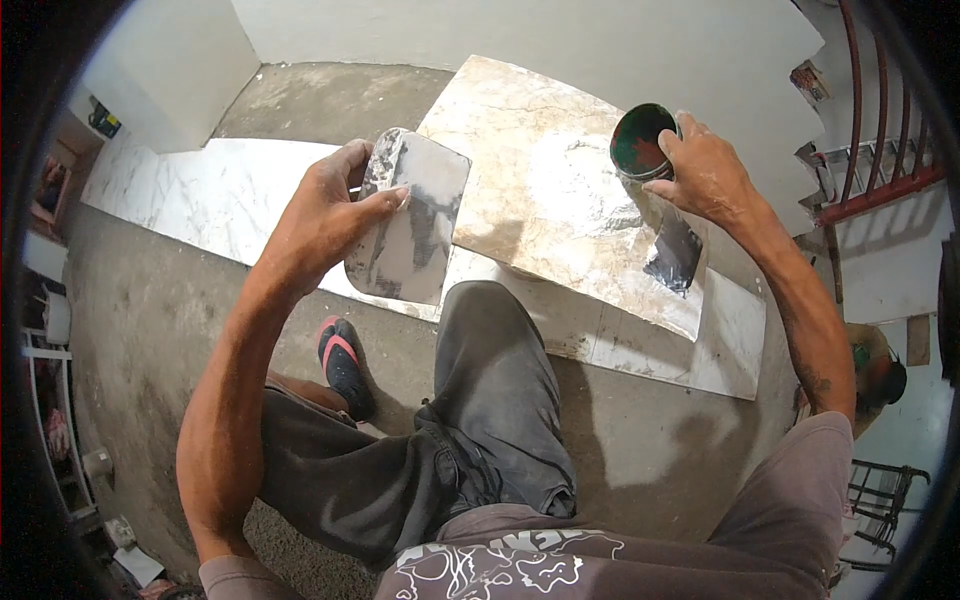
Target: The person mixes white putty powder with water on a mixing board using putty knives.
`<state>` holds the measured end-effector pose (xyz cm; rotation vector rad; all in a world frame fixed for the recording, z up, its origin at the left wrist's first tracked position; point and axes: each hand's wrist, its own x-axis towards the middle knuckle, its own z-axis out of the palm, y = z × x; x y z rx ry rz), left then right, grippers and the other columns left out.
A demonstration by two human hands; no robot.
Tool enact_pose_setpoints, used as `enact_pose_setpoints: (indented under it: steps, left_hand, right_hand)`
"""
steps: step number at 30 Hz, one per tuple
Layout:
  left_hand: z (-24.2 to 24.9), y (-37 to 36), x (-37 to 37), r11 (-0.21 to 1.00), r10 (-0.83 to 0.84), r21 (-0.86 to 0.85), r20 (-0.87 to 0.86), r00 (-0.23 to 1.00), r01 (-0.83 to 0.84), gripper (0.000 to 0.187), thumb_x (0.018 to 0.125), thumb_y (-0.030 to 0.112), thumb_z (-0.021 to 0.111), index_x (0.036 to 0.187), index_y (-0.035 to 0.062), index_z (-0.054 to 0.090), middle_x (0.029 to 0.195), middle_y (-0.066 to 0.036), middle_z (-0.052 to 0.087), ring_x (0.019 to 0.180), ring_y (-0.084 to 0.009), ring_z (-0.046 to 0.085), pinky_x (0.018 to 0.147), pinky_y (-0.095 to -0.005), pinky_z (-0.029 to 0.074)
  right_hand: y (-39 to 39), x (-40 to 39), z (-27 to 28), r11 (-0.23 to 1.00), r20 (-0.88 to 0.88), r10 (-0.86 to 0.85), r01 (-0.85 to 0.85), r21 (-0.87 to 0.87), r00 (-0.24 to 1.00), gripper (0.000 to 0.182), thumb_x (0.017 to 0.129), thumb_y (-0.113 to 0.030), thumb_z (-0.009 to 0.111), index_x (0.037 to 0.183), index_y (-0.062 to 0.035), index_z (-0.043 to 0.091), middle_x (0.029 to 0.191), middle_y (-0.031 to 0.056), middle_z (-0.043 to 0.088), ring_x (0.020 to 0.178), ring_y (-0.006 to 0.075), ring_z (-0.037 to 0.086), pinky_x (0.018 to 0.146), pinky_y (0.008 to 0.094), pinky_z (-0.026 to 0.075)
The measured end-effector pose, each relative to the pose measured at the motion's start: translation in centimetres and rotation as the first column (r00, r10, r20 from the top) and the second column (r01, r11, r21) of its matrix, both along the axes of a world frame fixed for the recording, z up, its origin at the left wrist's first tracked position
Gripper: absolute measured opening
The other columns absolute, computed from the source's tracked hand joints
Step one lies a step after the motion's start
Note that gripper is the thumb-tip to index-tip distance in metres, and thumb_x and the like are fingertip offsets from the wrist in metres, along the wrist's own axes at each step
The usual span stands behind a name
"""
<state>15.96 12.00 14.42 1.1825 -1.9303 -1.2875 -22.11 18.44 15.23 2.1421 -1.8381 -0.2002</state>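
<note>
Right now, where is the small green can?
In the head view, the small green can is in the person's right hand, held over the far right part of the marble-patterned slab, beside the white powder.

Brightly lit, fisheye-warped, black at the corners.
The pale wall (560,45) catches the light, soft shadows darken the floor (650,450), and outer lines bow.

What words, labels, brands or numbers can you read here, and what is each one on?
Shirt: white block letters, possibly "EN"; the rest is too distorted to read.
Small green item, far left: too small to tell.
Dark cup and grey plate: none readable.
</note>
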Motion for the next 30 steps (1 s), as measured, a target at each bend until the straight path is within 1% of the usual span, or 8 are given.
enact_pose_setpoints:
  steps: [9, 11, 13, 15, 19, 23, 25, 30]
  left_hand:
    - [0.2, -0.2, -0.2, 1.000, 0.021, 0.008, 0.035, 0.999, -0.021, 0.037, 0.086, 0.012, 0.066, 0.114, -0.0102, 0.056, 0.094, -0.016, 0.065, 0.085, -0.0169, 0.063, 0.078, -0.0308, 0.054]
    - [0.0, -0.4, -0.2, 0.999, 0.030, 0.035, 0.013, 0.999, -0.031, 0.036, 0.087, 0.012, 0.066, 0.114, -0.0102, 0.056, 0.095, -0.015, 0.065, 0.085, -0.0163, 0.063, 0.077, -0.0302, 0.054]
    - [-0.4, -0.8, -0.1, 0.996, 0.041, 0.079, -0.009, 0.999, -0.040, 0.041, 0.088, 0.011, 0.066, 0.121, -0.0088, 0.053, 0.101, -0.015, 0.065, 0.086, -0.0167, 0.065, 0.077, -0.0300, 0.056]
    - [-0.5, -0.7, -0.6, 0.994, 0.060, 0.092, -0.061, 0.996, -0.054, 0.034, 0.088, 0.010, 0.065, 0.113, -0.0104, 0.056, 0.096, -0.014, 0.065, 0.083, -0.0152, 0.063, 0.075, -0.0287, 0.054]
    - [-1.1, -1.6, -0.8, 0.991, 0.044, 0.126, -0.064, 0.997, -0.035, 0.032, 0.088, 0.010, 0.064, 0.111, -0.0110, 0.056, 0.095, -0.013, 0.065, 0.083, -0.0143, 0.062, 0.075, -0.0276, 0.052]
    - [-1.2, -1.8, -1.8, 0.992, 0.041, 0.118, -0.031, 0.999, -0.037, 0.034, 0.090, 0.011, 0.064, 0.115, -0.0097, 0.055, 0.098, -0.013, 0.065, 0.084, -0.0140, 0.062, 0.076, -0.0276, 0.052]
    - [-1.7, -2.5, -2.0, 0.994, 0.006, 0.108, 0.007, 1.000, -0.007, 0.039, 0.090, 0.013, 0.064, 0.120, -0.0089, 0.053, 0.101, -0.014, 0.064, 0.085, -0.0146, 0.063, 0.073, -0.0273, 0.054]
    - [-1.3, -0.8, -0.6, 0.993, 0.043, 0.112, -0.055, 0.998, -0.037, 0.038, 0.091, 0.011, 0.063, 0.121, -0.0094, 0.052, 0.101, -0.013, 0.064, 0.083, -0.0130, 0.062, 0.072, -0.0259, 0.053]
  right_hand:
    - [4.4, -2.7, 1.2, 0.941, 0.230, -0.129, 0.192, -0.279, 0.965, 0.056, 0.073, -0.047, 0.080, 0.091, 0.0023, 0.062, 0.089, 0.0178, 0.060, 0.077, 0.0309, 0.064, 0.068, 0.0403, 0.053]
    - [7.6, -2.0, 2.7, 0.875, 0.366, -0.317, 0.418, -0.243, 0.875, 0.053, 0.074, -0.047, 0.081, 0.086, 0.0009, 0.061, 0.082, 0.0152, 0.060, 0.073, 0.0278, 0.062, 0.065, 0.0391, 0.051]
    - [11.2, -3.6, 2.7, 0.802, 0.453, -0.275, 0.462, -0.378, 0.848, 0.050, 0.073, -0.045, 0.082, 0.084, -0.0007, 0.060, 0.080, 0.0136, 0.061, 0.071, 0.0251, 0.060, 0.065, 0.0389, 0.049]
    - [15.1, -4.7, 2.4, 0.697, 0.456, -0.384, 0.576, -0.427, 0.803, 0.047, 0.075, -0.040, 0.081, 0.084, -0.0001, 0.059, 0.081, 0.0144, 0.059, 0.072, 0.0260, 0.058, 0.069, 0.0379, 0.048]
    - [23.3, -8.1, -1.2, 0.502, 0.544, -0.601, 0.806, -0.314, 0.586, 0.051, 0.077, -0.045, 0.079, 0.083, 0.0013, 0.058, 0.082, 0.0145, 0.056, 0.073, 0.0262, 0.054, 0.072, 0.0382, 0.047]
    - [31.2, -10.6, -9.9, 0.316, 0.592, -0.726, 0.934, -0.165, 0.350, 0.053, 0.076, -0.048, 0.079, 0.082, 0.0026, 0.062, 0.080, 0.0137, 0.060, 0.074, 0.0266, 0.057, 0.074, 0.0378, 0.048]
    - [34.2, -11.2, -14.6, 0.220, 0.581, -0.807, 0.967, 0.127, 0.107, 0.057, 0.076, -0.051, 0.078, 0.087, 0.0037, 0.065, 0.081, 0.0141, 0.064, 0.077, 0.0262, 0.061, 0.076, 0.0392, 0.049]
    - [37.5, -4.3, -24.8, 0.056, 0.672, -0.737, 0.983, 0.175, -0.078, 0.057, 0.078, -0.048, 0.077, 0.097, 0.0051, 0.067, 0.089, 0.0182, 0.068, 0.080, 0.0274, 0.067, 0.073, 0.0428, 0.052]
